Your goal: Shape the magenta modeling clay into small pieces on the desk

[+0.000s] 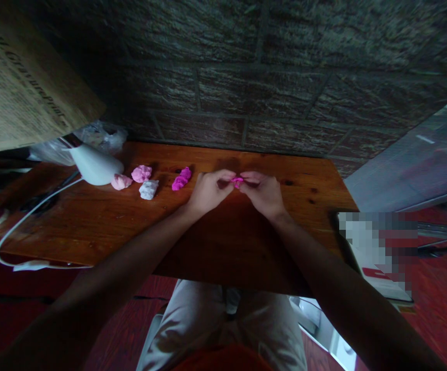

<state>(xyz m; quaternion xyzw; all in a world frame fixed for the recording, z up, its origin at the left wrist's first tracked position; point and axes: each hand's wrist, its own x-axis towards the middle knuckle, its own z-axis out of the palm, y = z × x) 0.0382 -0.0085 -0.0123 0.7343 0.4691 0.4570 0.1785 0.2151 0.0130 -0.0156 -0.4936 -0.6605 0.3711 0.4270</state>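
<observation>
Over the middle of the wooden table (223,247), my left hand (212,191) and my right hand (262,191) meet with their fingertips closed on one small bright pink piece (237,181). It looks soft, like clay or crumpled paper; I cannot tell which. A longer magenta lump (181,178) lies just left of my left hand. Farther left sit a pink lump (142,173), a paler pink lump (121,181) and a white lump (148,189), all with rough, creased surfaces.
A white lamp base (97,164) with a printed paper-like shade (26,87) stands at the left. Its white cable (22,216) loops over the table edge. Behind the table rises a stone-patterned wall (223,93). A flat, partly blurred object (385,283) lies at the right edge.
</observation>
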